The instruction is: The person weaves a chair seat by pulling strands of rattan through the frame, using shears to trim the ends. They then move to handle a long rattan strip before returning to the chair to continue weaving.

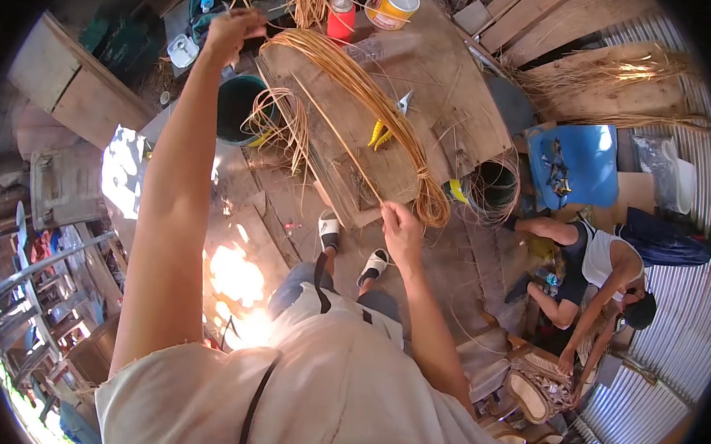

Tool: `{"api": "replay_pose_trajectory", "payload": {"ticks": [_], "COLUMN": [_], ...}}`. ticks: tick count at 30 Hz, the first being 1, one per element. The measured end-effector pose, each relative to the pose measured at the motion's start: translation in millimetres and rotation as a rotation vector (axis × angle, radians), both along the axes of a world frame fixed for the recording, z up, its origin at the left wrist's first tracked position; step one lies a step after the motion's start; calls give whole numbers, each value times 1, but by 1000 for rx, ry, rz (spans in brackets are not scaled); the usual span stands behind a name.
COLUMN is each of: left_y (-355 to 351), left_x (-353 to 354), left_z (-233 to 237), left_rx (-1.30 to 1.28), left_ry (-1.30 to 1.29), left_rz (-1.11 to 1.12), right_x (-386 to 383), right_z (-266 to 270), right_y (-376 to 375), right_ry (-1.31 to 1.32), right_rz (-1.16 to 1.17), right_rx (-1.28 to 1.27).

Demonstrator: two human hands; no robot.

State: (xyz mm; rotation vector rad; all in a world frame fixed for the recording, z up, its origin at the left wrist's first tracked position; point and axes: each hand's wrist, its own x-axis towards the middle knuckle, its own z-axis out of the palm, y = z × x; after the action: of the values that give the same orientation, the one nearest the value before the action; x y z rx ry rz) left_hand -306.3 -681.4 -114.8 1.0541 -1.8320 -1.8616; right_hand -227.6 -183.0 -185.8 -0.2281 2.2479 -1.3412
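Observation:
My right hand (401,234) is closed around the near end of a thin cane strand (340,140), which slants away across the edge of the wooden table (462,82). My left hand (235,31) is raised at the table's far left corner with its fingers pinched together. What they hold is too small to make out. Beside that hand starts a long bundle of cane strands (364,80), which curves over the tabletop and is tied near its looped end. Yellow-handled pliers (390,122) lie next to the bundle.
A dark bucket (230,121) with coiled strands (284,120) stands left of the table, another bucket (492,186) at right. A red bottle (341,19) and yellow tub (393,9) stand at the back. A seated person (605,270) works on woven pieces (537,384) near a blue stool (575,166).

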Motion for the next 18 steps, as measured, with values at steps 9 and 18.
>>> {"api": "replay_pose_trajectory", "payload": {"ticks": [9,18], "left_y": [22,155], "left_x": [-12,96], "left_z": [-92,-56], "left_rx": [161,-291], "left_ry": [-307,-385], "left_rz": [-24,-110], "right_x": [9,-9], "right_z": [27,-13], "right_y": [13,-33], "right_ry": [-253,50], "right_rz": [22,49], "right_rx": [32,53]}}
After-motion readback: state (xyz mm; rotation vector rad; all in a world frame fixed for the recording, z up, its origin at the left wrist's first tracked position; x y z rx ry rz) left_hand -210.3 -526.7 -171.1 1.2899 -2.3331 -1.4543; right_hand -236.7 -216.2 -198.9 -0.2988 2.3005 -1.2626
